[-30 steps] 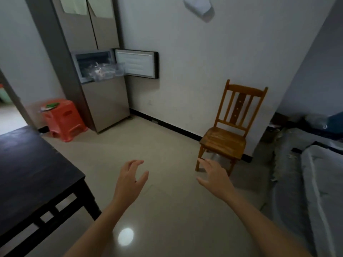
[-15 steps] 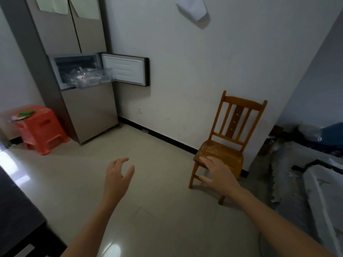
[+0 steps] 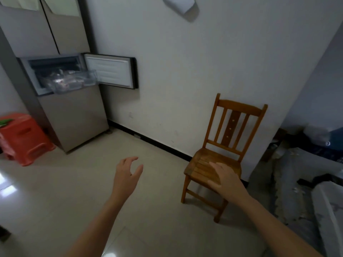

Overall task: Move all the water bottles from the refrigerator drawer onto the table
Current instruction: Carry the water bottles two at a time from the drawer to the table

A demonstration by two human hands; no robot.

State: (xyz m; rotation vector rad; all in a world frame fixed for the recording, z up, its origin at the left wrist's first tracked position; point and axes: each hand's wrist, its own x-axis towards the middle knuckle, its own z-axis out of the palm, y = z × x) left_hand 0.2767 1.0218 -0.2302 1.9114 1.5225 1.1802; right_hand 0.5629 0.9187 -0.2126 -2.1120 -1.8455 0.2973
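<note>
Water bottles (image 3: 64, 84) wait in the open refrigerator drawer (image 3: 91, 78). The table has slid out of view as the person walks closer. The left hand (image 3: 126, 175) and right hand (image 3: 225, 179) are loose and hold nothing

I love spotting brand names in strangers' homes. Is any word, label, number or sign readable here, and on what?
No text in this view can be read.
Pale sheets on the refrigerator upper doors: no legible writing.
White paper high on the wall: looks blank.
Reddish labels inside the refrigerator drawer: too blurred to read.
</note>
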